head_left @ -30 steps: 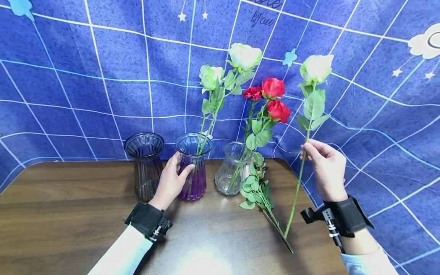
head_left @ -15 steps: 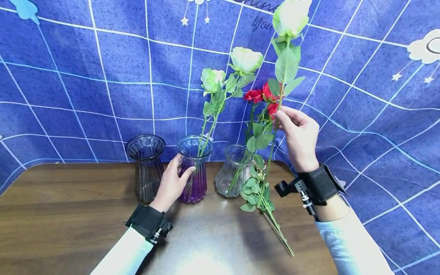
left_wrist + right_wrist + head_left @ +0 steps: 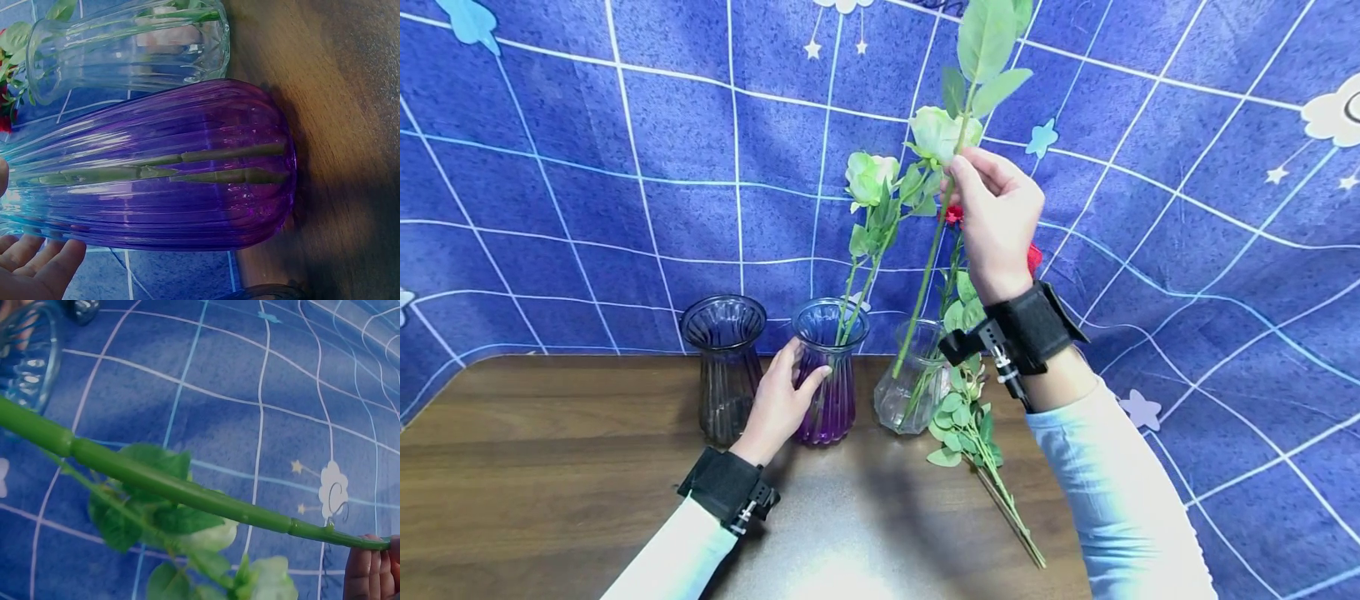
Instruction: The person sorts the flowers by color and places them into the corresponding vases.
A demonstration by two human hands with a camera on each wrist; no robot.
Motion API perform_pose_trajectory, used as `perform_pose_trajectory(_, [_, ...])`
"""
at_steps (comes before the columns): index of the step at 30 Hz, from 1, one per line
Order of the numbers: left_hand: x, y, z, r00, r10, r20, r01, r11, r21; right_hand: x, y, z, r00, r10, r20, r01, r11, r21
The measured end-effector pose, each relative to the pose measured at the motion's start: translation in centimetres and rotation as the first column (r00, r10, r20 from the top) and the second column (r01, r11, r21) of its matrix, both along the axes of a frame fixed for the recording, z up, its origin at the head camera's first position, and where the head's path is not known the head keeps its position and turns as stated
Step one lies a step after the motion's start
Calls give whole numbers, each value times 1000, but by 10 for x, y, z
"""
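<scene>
My left hand (image 3: 778, 404) holds the blue-to-purple ribbed glass vase (image 3: 829, 408), thumb on the near side and fingers around the far side. Two stems with pale green-white roses (image 3: 871, 177) stand in it; their cut ends show through the glass in the left wrist view. My right hand (image 3: 1000, 217) pinches the stem (image 3: 923, 287) of another rose between thumb and fingers. Its bloom is beyond the top of the head view. The stem slants down to the left, its lower end in front of the clear vase (image 3: 895, 404), apart from the purple vase's rim.
A dark grey glass vase (image 3: 721, 400) stands left of the purple one. Red flowers (image 3: 953, 215) rise from the clear vase, partly behind my right hand. Leafy stems (image 3: 1000, 492) lie on the wooden table (image 3: 587, 467) at right. A blue patterned cloth (image 3: 685, 208) hangs behind.
My right hand has lifted the rose from the right side and carried it up and left, its stem end leaving the table. The left hand stays on the purple vase.
</scene>
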State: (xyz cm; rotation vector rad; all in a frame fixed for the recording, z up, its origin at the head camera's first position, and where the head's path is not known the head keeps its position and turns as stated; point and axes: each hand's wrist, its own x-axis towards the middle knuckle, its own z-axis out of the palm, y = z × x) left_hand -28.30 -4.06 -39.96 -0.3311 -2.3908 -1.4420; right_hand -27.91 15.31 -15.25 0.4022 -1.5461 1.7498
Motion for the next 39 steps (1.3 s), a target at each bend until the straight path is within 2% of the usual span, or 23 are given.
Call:
perform_pose_trajectory(11, [-1, 1, 3, 1000, -11, 16, 11, 1000, -3, -16, -29, 13, 998, 33, -52, -37, 996, -83])
perform_pose_trajectory(15, [-1, 2, 4, 1000, -8, 4, 8, 1000, -1, -22, -35, 13, 998, 15, -56, -20, 996, -83])
perform_pose_trajectory(24, [-1, 1, 4, 1000, 1, 11, -1, 1000, -6, -33, -46, 3, 999, -40, 14, 41, 998, -44])
perform_pose_trajectory(39, [-1, -1, -2, 1000, 11, -17, -12, 1000, -17, -35, -55, -17, 998, -54, 24, 54, 998, 20])
